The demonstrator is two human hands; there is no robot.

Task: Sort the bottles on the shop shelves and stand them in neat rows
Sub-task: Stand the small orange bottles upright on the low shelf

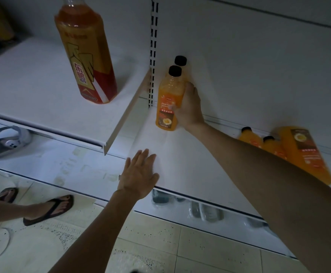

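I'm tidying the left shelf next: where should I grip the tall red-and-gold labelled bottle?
Wrap the left hand round the tall bottle at its labelled middle, coming from the front: it stands upright, alone, and its sides run straight.

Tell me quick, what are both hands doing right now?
Left hand: open, fingers straight, holding nothing.
Right hand: closed around the orange juice bottle.

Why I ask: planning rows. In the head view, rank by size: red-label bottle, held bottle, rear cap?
1. Red-label bottle, though nearer the camera.
2. Held bottle, in the right hand.
3. Rear cap.
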